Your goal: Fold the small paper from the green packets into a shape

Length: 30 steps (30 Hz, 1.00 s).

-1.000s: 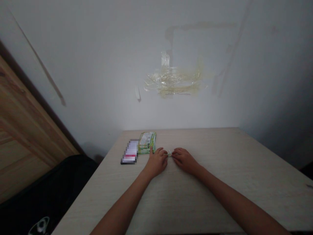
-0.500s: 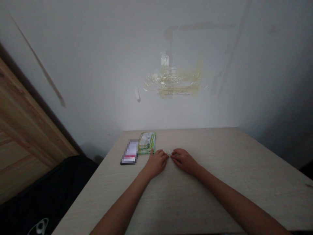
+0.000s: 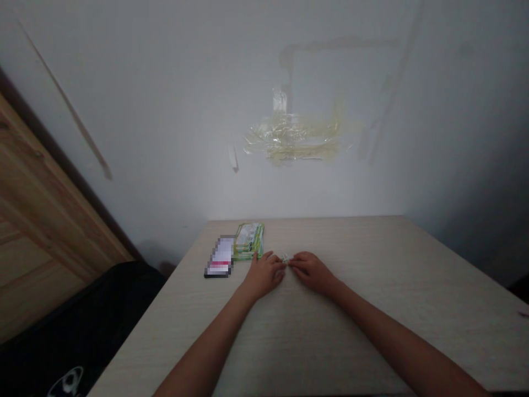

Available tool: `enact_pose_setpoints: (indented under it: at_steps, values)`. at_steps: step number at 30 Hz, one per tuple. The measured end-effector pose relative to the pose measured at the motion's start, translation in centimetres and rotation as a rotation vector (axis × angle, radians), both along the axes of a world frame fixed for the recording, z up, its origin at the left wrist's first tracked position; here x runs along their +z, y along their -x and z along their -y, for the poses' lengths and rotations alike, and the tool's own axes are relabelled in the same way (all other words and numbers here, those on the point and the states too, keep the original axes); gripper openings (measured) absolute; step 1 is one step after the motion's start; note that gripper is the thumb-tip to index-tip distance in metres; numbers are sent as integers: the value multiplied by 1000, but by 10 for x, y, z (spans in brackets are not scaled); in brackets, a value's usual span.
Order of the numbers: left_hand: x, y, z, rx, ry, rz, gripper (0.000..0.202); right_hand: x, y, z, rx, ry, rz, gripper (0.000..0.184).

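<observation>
My left hand (image 3: 265, 273) rests on the table, its fingers closed at the left side of a small pale white-green piece (image 3: 285, 258). From the right, the closed fingertips of my right hand (image 3: 312, 271) meet the same piece. Most of it is covered by my fingers, and it is too small for me to tell its kind. Just beyond my left hand lies a stack of flat green-and-white printed packets (image 3: 248, 240). A phone (image 3: 220, 258), its screen pixelated, lies left of the packets.
The pale wood-grain table (image 3: 351, 342) meets a grey wall (image 3: 173, 138) at its far edge. Peeling clear tape (image 3: 295, 135) is stuck on the wall. To the left are a wooden panel (image 3: 41, 209) and a black cloth-like item (image 3: 95, 314).
Both hands stay almost where they were around the small piece. Only slight finger movement shows, and the view has shifted a little.
</observation>
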<state>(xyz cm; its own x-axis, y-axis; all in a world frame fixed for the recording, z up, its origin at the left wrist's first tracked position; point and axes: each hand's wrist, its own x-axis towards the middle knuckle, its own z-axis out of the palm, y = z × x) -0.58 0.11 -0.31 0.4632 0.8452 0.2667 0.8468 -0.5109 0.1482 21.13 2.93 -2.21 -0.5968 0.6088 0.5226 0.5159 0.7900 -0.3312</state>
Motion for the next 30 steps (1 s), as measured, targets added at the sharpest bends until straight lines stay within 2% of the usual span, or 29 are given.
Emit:
enact_pose_setpoints:
  at_steps: [5,9,13,18,22,30]
  values:
    - [-1,6,-5,-23,128,98,30,3,1,1,-11,-33,50,25]
    - [0,5,-8,0,151,150,30,8,3,3,-21,-84,131,24]
    - [3,1,-5,19,125,123,27,5,3,1,-22,-49,81,24]
    - [6,-5,3,24,-26,45,27,-2,0,-6,-13,59,-72,23]
    - [4,-10,7,2,-102,-1,26,-4,0,-8,-19,80,-99,22]
    - [-6,-3,-2,-4,-2,104,28,-8,-3,-13,-25,180,-196,21]
